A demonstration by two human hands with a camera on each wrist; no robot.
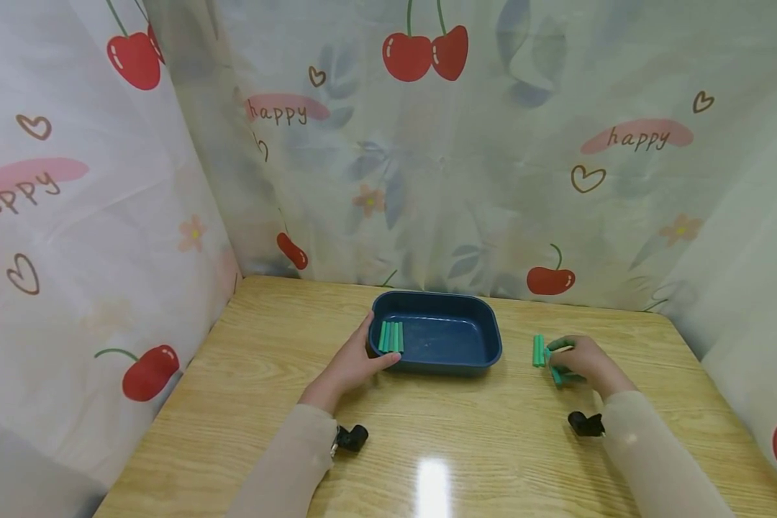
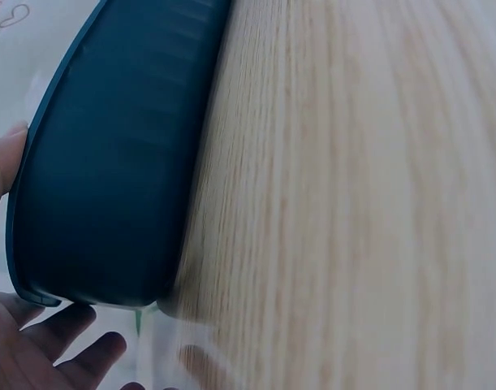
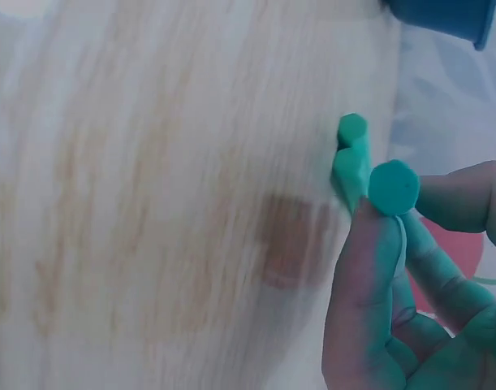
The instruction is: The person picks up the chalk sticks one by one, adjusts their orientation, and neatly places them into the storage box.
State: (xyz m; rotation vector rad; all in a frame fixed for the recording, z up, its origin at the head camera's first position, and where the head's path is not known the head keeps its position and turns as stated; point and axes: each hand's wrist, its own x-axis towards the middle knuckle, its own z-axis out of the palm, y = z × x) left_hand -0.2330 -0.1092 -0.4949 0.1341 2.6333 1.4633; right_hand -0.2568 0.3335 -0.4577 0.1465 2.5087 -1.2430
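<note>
At its left end, the dark blue bin (image 1: 443, 367) is held by my left hand (image 1: 352, 362), thumb over the front rim and fingers round the outer side. Inside the bin, at the left, several green sticks (image 1: 391, 337) lie side by side. My right hand (image 1: 585, 363) pinches one green stick (image 3: 394, 188) between thumb and fingers. Just left of that hand, two more green sticks (image 1: 539, 350) lie together on the table. The right wrist view shows the round ends of these table sticks (image 3: 352, 130) behind the pinched one.
The wooden table (image 1: 492, 439) carries the bin near its back edge. Printed curtains (image 1: 427, 180) hang behind the table and at both sides. A black wrist camera (image 1: 352, 437) is strapped to the left wrist, another wrist camera (image 1: 585, 424) to the right.
</note>
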